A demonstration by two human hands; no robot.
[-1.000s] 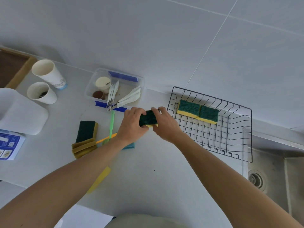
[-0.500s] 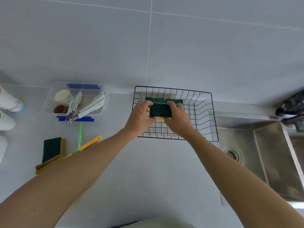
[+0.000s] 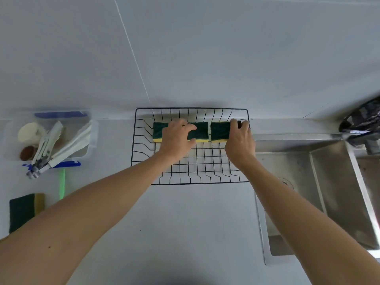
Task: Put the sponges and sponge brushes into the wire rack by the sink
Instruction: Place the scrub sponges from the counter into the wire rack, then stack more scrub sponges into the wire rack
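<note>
Head view gives me both forearms reaching forward from the bottom corners over the grey counter (image 3: 185,233) into the black wire rack (image 3: 205,173), which sits against the wall just left of the steel sink (image 3: 329,192). My left hand (image 3: 175,138) lies palm down on the green-and-yellow sponges (image 3: 200,131) at the rack's back edge, fingers (image 3: 186,126) stretched flat and close together across the dark scouring face, thumb tucked along the yellow side nearest me. I think that is two sponges end to end under the hand, though the hand covers any seam. My right hand (image 3: 240,140) curls over the right end of the third sponge (image 3: 220,131), fingers wrapped over its far edge and thumb on its near side, pinching it. This sponge stands just beside the others with a narrow gap between. All of them lie with long axes running left to right, parallel to the wall, green side up and yellow foam facing me.

Left on the counter are a dark green scouring sponge (image 3: 22,210), partly hidden by my left forearm, and a green brush handle (image 3: 61,184) pointing away from me. Behind it a clear plastic tub (image 3: 92,138) with blue clips holds white tongs (image 3: 67,145). I can read no writing anywhere.
</note>
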